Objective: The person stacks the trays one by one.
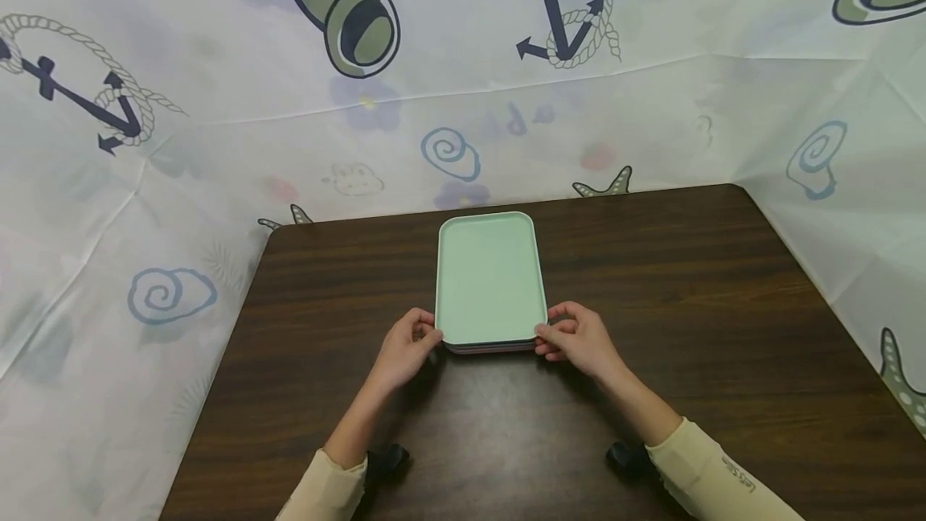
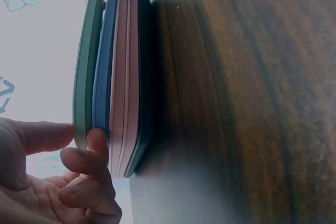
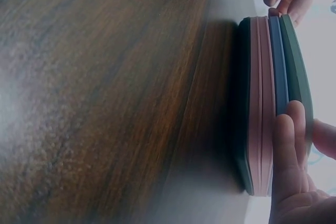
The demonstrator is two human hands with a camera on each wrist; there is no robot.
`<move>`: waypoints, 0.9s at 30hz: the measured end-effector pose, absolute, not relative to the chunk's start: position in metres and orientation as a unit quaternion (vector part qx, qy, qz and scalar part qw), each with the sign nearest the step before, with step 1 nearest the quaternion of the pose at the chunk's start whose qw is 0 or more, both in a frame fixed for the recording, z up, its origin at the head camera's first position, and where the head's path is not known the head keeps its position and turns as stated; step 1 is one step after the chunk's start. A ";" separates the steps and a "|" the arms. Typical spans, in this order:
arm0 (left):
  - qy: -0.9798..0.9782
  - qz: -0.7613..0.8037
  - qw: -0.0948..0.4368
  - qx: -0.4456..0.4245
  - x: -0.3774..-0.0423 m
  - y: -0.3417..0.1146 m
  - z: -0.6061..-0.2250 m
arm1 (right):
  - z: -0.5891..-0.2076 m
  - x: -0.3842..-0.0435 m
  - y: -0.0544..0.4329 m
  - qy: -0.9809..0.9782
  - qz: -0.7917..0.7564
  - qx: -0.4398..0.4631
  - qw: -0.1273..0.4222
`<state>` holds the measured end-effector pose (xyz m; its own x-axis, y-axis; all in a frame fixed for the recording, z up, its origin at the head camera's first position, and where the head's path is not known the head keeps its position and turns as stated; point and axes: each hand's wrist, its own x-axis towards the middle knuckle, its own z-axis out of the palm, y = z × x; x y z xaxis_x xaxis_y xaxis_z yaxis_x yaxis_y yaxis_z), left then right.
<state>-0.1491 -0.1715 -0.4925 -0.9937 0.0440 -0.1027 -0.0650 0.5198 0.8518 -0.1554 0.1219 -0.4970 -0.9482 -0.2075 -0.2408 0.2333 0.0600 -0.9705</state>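
Note:
A light green rectangular tray [image 1: 490, 280] lies on top of a stack near the middle of the table. Below it in the left wrist view come a blue tray [image 2: 103, 72], two pink trays [image 2: 119, 82] and a dark tray [image 2: 146, 77] at the bottom. My left hand [image 1: 405, 350] pinches the green tray at its near left corner, thumb on the rim and fingertips under it. At the near right corner, my right hand [image 1: 584, 342] grips the same tray between thumb and fingers. A narrow gap shows between the green and blue trays.
The stack stands on a dark wood-grain table [image 1: 347, 272]. Behind and beside the table hangs a pale cloth [image 1: 239, 159] printed with anchors, shells and starfish. A black device is at each wrist, below the cream sleeves [image 1: 325, 489].

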 end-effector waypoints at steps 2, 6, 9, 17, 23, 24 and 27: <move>0.874 0.483 0.052 -0.006 -0.148 -0.170 -0.492 | -0.498 -0.156 0.123 0.712 -0.684 0.009 0.158; 0.877 0.479 0.046 -0.006 -0.148 -0.168 -0.492 | -0.497 -0.156 0.124 0.716 -0.681 0.009 0.154; 0.877 0.478 0.040 -0.005 -0.147 -0.167 -0.492 | -0.497 -0.156 0.125 0.717 -0.680 0.011 0.150; 0.882 0.470 0.029 -0.001 -0.148 -0.165 -0.494 | -0.500 -0.158 0.127 0.720 -0.681 0.008 0.137; 0.881 0.472 0.032 0.000 -0.146 -0.164 -0.496 | -0.503 -0.160 0.128 0.735 -0.666 0.016 0.124; 0.881 0.472 0.032 -0.001 -0.146 -0.163 -0.496 | -0.504 -0.160 0.129 0.740 -0.662 0.015 0.121; 0.879 0.476 0.029 -0.002 -0.145 -0.162 -0.498 | -0.505 -0.161 0.128 0.755 -0.646 0.012 0.108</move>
<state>-0.1450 -0.1622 -0.4980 -0.9983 0.0249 -0.0533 -0.0311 0.5467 0.8367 -0.1606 0.1282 -0.5046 -0.9765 -0.1206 -0.1788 0.1580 0.1639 -0.9737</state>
